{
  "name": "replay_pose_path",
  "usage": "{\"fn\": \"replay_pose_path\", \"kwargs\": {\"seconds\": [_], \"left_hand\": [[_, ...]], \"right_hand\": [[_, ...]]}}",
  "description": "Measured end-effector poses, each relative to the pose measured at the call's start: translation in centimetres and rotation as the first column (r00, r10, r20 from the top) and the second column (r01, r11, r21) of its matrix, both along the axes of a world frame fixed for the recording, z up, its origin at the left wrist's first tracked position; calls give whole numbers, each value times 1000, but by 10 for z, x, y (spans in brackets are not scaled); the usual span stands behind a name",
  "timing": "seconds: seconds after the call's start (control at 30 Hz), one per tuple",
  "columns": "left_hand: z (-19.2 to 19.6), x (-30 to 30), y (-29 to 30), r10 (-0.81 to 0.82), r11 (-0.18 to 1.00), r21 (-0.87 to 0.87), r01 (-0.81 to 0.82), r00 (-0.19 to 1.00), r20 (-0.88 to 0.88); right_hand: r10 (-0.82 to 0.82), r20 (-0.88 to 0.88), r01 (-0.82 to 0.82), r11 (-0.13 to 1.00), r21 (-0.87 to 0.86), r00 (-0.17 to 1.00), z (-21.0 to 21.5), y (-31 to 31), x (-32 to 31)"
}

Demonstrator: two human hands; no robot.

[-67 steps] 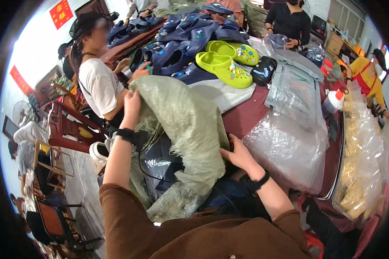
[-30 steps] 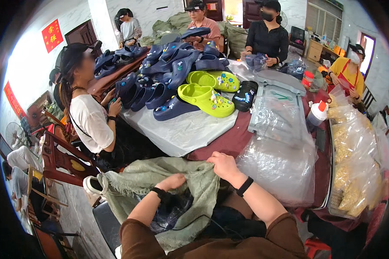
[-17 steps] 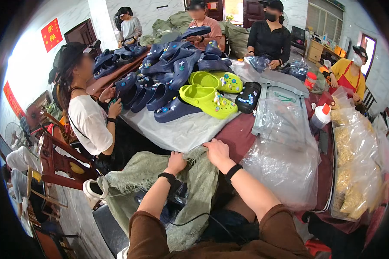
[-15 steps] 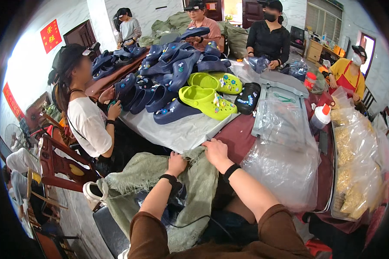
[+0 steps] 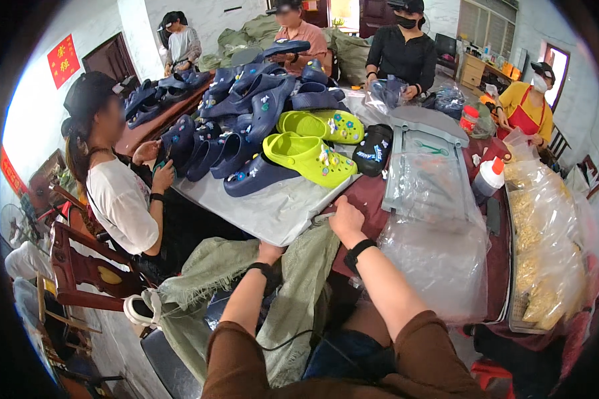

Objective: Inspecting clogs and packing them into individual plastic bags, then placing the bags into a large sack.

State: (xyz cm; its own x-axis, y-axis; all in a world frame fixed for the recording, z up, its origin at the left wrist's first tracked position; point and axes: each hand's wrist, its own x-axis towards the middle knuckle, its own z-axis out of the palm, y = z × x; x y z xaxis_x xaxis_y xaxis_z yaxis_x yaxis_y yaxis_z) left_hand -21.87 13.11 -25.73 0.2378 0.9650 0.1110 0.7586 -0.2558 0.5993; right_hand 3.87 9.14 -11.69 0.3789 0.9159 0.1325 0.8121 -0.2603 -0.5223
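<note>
A green woven sack [image 5: 311, 256] hangs between my arms at the table's near edge, with dark, clear-wrapped things inside. My right hand [image 5: 347, 218] is closed on the sack's upper rim, beside the white sheet [image 5: 273, 216] on the tabletop. My left hand [image 5: 269, 253] is at the sack's mouth by the sheet's near corner; its fingers are hidden. Beyond the hands lie two lime-green clogs [image 5: 306, 159] with charms, a black clog [image 5: 373, 150] and a heap of navy clogs [image 5: 263, 113].
Clear plastic bags [image 5: 436, 259] lie on the right, below a grey plastic pouch [image 5: 427, 166]. A bottle with an orange cap [image 5: 489, 178] stands near a tray of bagged yellowish pieces [image 5: 542, 246]. A co-worker [image 5: 116, 179] handles a clog at left; others work across the table.
My right hand has moved a little up and right, drawing the sack's rim with it. My left hand's fingers have gone out of sight by the sheet's corner. The view has shifted slightly.
</note>
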Motion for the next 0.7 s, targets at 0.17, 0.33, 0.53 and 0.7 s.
{"fn": "replay_pose_path", "kwargs": {"seconds": [0.17, 0.33, 0.53, 0.7], "left_hand": [[62, -29, -56, -186, 973, 131, 191, 981, -46], [159, -6, -154, 17, 979, 201, 38, 965, -262], [134, 33, -236, -531, 835, -267, 481, 831, -165], [233, 64, -256, -481, 856, -77, 511, 734, -478]], "right_hand": [[322, 109, -330, 942, 67, 941, 34, -70, -3], [668, 422, -784, 577, 229, 614, 60, -137, -20], [771, 246, -768, 627, -133, 587, 25, -174, -10], [687, 0, -652, 690, 314, 727, 53, -221, 39]]}}
